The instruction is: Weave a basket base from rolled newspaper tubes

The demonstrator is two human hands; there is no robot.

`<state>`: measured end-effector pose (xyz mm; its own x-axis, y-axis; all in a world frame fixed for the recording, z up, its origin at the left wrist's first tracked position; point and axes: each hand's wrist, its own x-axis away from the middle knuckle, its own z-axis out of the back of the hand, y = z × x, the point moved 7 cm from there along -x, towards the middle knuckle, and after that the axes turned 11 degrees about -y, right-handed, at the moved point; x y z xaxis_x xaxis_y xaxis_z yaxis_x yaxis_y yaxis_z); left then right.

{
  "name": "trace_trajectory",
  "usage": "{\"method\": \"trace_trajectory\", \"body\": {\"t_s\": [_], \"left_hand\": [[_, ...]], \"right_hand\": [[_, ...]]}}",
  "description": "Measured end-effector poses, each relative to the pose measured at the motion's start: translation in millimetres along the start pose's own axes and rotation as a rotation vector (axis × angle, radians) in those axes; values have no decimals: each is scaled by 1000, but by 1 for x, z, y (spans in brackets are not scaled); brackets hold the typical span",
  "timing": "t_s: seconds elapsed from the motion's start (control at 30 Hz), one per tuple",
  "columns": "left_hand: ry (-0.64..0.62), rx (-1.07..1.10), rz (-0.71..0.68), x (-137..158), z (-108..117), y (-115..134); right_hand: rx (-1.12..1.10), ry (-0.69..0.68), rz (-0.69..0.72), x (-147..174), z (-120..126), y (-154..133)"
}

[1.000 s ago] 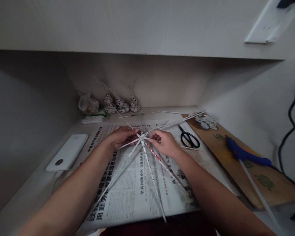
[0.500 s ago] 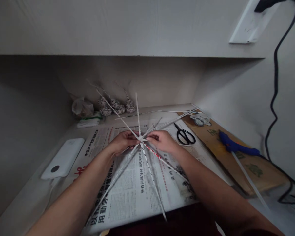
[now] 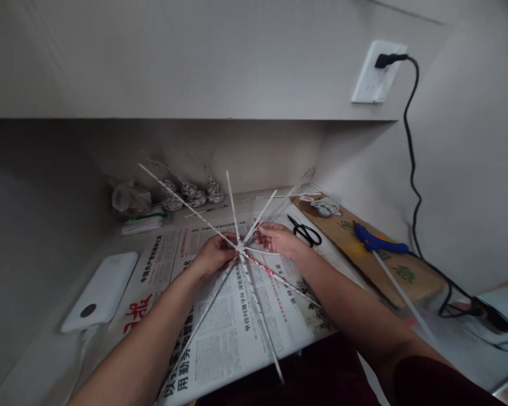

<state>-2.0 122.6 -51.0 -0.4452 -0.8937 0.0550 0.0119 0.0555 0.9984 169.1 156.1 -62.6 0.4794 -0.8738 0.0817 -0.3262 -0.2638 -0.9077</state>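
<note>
Strips [image 3: 240,248] over newspaper [image 3: 220,332], ctr; scissors [image 3: 307,233] to R, then cardboard [image 3: 423,282] w/ glue gun [image 3: 379,243] on it! Power bank [image 3: 104,293] out L; woven pieces [image 3: 193,195] at back, bag [image 3: 131,198] L of 'em.

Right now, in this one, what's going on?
A person's left hand holds a star of thin, pale sticks near its centre, over spread newspaper. The right hand is beside the sticks just right of that centre; whether it touches one is hard to tell. Black scissors and a blue glue gun lie off to the right.
</note>
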Motion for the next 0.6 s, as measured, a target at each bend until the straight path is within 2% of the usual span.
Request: {"method": "trace_trajectory", "body": {"t_s": [0.27, 0.6], "left_hand": [[36, 9, 31, -4, -1, -11], [130, -89, -32, -6, 4, -8]], "right_hand": [[4, 81, 85, 1, 2, 4], [69, 117, 66, -3, -9, -6]]}}
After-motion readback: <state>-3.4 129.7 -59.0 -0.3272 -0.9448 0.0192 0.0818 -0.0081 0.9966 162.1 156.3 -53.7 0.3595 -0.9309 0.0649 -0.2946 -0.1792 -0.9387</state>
